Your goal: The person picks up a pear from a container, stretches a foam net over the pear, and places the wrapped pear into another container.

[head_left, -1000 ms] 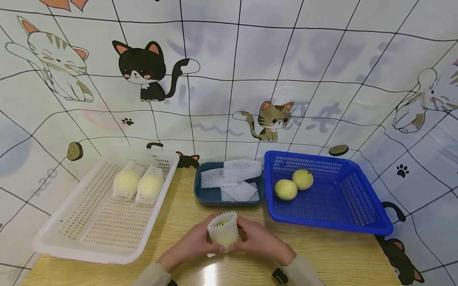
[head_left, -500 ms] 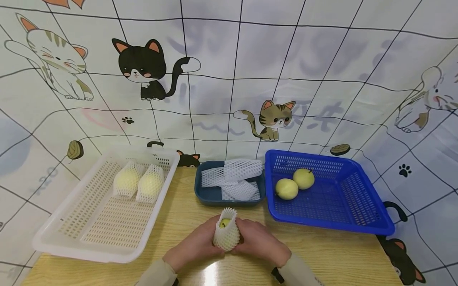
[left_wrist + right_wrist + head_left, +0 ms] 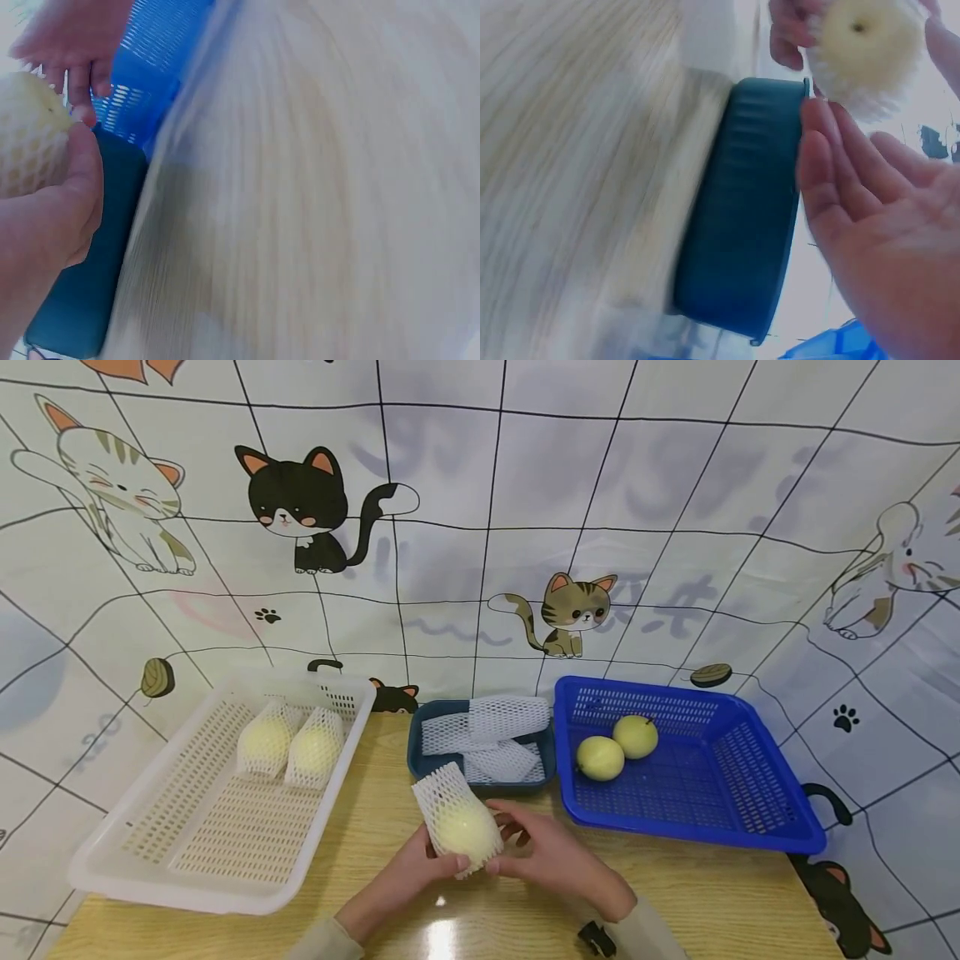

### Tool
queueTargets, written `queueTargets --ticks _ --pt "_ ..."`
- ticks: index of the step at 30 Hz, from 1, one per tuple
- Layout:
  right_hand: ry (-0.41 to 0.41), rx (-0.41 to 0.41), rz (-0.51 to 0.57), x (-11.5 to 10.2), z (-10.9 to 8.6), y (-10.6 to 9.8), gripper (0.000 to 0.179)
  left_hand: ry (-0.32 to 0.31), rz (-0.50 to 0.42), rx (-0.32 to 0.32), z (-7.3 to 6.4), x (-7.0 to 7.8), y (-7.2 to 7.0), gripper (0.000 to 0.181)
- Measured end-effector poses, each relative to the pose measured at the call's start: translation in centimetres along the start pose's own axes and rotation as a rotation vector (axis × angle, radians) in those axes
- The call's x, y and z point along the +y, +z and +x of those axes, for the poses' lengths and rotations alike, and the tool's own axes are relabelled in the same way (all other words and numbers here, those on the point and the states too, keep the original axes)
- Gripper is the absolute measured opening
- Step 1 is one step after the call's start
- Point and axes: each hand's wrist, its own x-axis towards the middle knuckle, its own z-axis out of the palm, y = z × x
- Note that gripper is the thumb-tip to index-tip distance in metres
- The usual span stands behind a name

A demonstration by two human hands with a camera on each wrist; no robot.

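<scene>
A yellow pear (image 3: 465,828) in a white foam net sleeve (image 3: 441,789) is held above the table in front of me. My left hand (image 3: 408,866) grips it from the left, thumb on its near side. The sleeve's loose end points up and left. In the right wrist view the pear's bare bottom (image 3: 885,37) shows a small dark hollow. My right hand (image 3: 551,852) is at the pear's right side, its fingers (image 3: 847,157) only slightly bent and the thumb tip by the sleeve's lower edge. Whether those fingertips touch the net is hard to tell.
At left, a white basket (image 3: 187,893) holds two net-wrapped pears (image 3: 315,750). A dark teal tray (image 3: 435,777) with several foam nets (image 3: 508,718) stands behind my hands. The blue basket (image 3: 690,831) at right holds two bare pears (image 3: 600,758). A cat-patterned sheet (image 3: 450,527) hangs behind.
The wrapped pear has tipped from upright, its open sleeve end now leaning away to the left. My right hand has loosened from it and shifted right; my left hand keeps its grip.
</scene>
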Motion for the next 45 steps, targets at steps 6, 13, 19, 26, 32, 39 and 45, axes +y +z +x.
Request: queueTargets --ticks 6,13,19,26,32,39,45 --pt "-0.269 0.215 -0.156 -0.6 -0.3 0.4 0.053 -0.039 -0.245 0.002 -0.1 0.3 0.7 0.062" --pt "-0.435 0.342 -0.227 -1.0 -0.2 0.5 0.031 -0.004 -0.344 -0.015 -0.2 0.5 1.2 0.055" --pt "-0.452 0.37 -0.263 -1.2 -0.2 0.5 0.028 0.016 -0.423 0.002 -0.1 0.4 1.6 0.058" --pt "-0.49 0.355 -0.315 -1.1 0.2 1.3 0.033 0.034 -0.389 0.184 0.7 0.6 2.3 0.066" --pt "-0.541 0.27 -0.308 -0.8 0.0 1.7 0.034 0.059 -0.249 0.234 0.9 0.6 2.0 0.081" --pt "-0.175 0.268 0.044 -0.8 -0.5 1.3 0.011 0.076 0.12 0.316 0.9 0.4 1.5 0.091" --pt "0.048 0.22 0.433 -1.1 0.0 1.5 0.041 0.062 0.241 0.261 1.0 0.8 1.8 0.1"
